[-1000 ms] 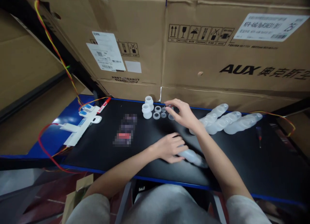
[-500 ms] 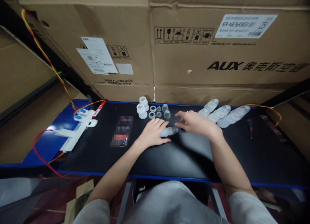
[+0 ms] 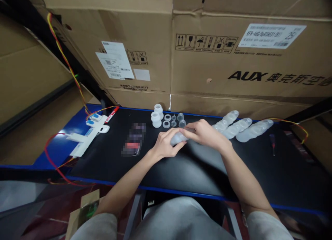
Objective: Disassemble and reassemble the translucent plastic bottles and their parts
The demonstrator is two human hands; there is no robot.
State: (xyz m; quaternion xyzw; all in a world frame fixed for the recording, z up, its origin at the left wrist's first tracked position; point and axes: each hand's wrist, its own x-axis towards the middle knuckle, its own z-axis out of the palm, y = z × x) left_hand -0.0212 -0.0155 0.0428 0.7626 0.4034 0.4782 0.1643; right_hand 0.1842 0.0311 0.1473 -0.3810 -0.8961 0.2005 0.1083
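Left hand (image 3: pixel 166 142): fingers clamped round translucent plastic bottle (image 3: pixel 177 138) | right hand (image 3: pixel 190 128): at its end, can't tell if closed | step: likely two-handed handling | next: calls for steady left hold

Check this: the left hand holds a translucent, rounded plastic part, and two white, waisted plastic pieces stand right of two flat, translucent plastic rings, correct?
No: the two white plastic pieces stand left of the flat rings, as the head view shows. The left hand does hold the translucent part.
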